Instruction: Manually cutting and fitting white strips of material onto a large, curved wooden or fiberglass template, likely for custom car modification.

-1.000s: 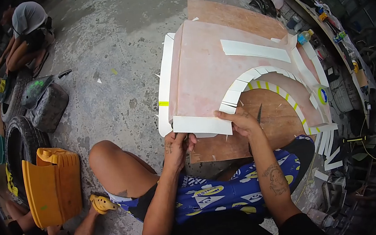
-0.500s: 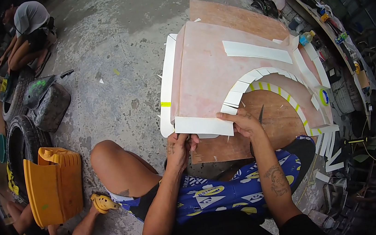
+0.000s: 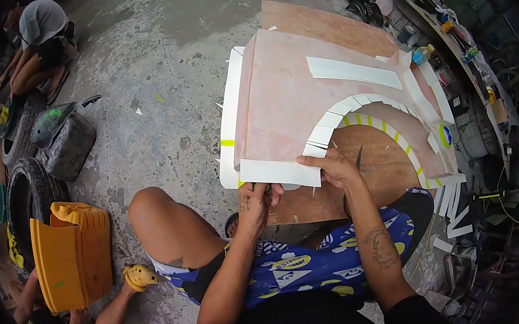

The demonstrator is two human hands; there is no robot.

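Note:
A wide white strip (image 3: 277,173), like card, lies along the near edge of a pinkish fender-shaped panel (image 3: 283,89). My right hand (image 3: 335,167) pinches the strip's right end, thumb on top. Just under its lower edge, my left hand (image 3: 255,206) has its fingers curled; a small dark thing shows at the fingertips, too hidden to name. Short white pieces (image 3: 329,119) line the panel's curved arch. A dark pointed blade (image 3: 359,157) shows beyond my right wrist; I cannot tell whether that hand holds it. Another white strip (image 3: 355,73) lies on top of the panel.
Brown board (image 3: 374,155) lies under the panel. Loose white strips (image 3: 458,206) and a roll of tape (image 3: 446,135) are at the right. On the left stand a yellow plastic container (image 3: 72,260) beside another person's limbs, and tires (image 3: 35,190). Someone crouches (image 3: 44,42) at far left.
My left hand has shifted slightly right along the strip's lower edge. My left knee has moved a little, and a foot shows beside it. The right hand keeps its pinch.

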